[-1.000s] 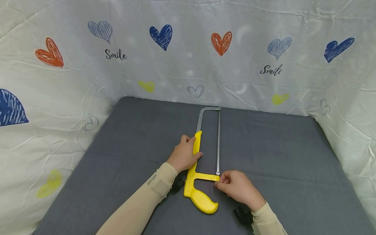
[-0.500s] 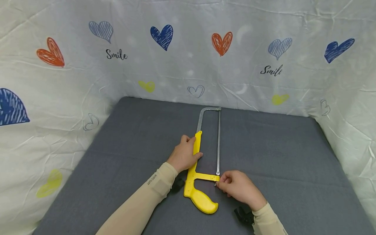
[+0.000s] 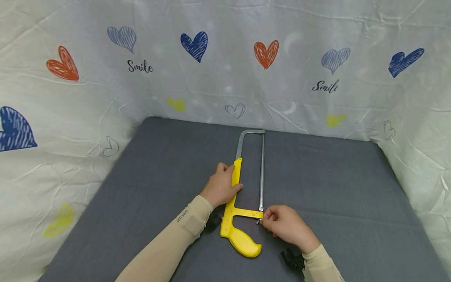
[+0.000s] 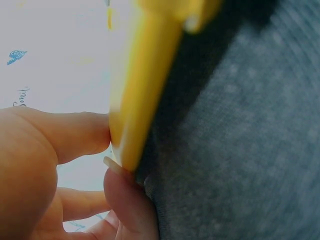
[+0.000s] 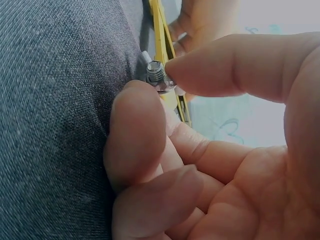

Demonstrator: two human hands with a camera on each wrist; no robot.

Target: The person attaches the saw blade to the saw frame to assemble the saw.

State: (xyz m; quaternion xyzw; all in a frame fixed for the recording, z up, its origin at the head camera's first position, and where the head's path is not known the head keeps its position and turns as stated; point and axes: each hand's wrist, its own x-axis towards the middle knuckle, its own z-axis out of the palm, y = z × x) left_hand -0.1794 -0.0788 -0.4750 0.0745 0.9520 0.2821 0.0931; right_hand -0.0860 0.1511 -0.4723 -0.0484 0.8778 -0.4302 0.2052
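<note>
Yellow hacksaw point(image 3: 229, 209), one, on grey table point(image 3: 334, 176) near its middle, handle point(image 3: 244, 243) toward 6 o'clock, far end toward 12. Blade point(image 3: 262, 172), one, along the 3 o'clock side. Hands, two: left hand point(image 3: 219, 185) at 9 o'clock, pinching the yellow frame; right hand point(image 3: 288, 225) at 4 o'clock, pinching one threaded metal fastener point(image 5: 156, 74). Fastener partly hidden by fingers; frame blurred in left wrist view; both sleeves point(image 3: 165, 239) cut off at lower edge.

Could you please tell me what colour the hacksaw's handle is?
The handle is yellow, seen best in the head view.
</note>
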